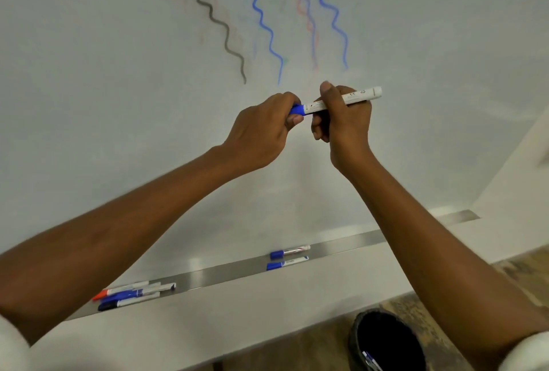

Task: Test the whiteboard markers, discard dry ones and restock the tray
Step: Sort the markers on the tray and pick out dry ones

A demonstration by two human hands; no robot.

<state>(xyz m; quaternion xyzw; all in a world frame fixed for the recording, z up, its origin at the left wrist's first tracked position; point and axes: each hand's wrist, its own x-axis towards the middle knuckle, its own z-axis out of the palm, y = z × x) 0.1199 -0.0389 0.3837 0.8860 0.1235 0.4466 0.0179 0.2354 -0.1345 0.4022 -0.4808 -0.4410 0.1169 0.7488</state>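
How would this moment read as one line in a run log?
left hand: grip on blue cap | right hand: grip on marker | tray: markers | bin: one discarded

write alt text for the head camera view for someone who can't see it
Two bare hands hold a white whiteboard marker level before a whiteboard: the left hand grips its blue cap, the right hand its barrel. Black, blue and faint red squiggles mark the board above; more markers lie in the metal tray below, and a black bin stands lower right.
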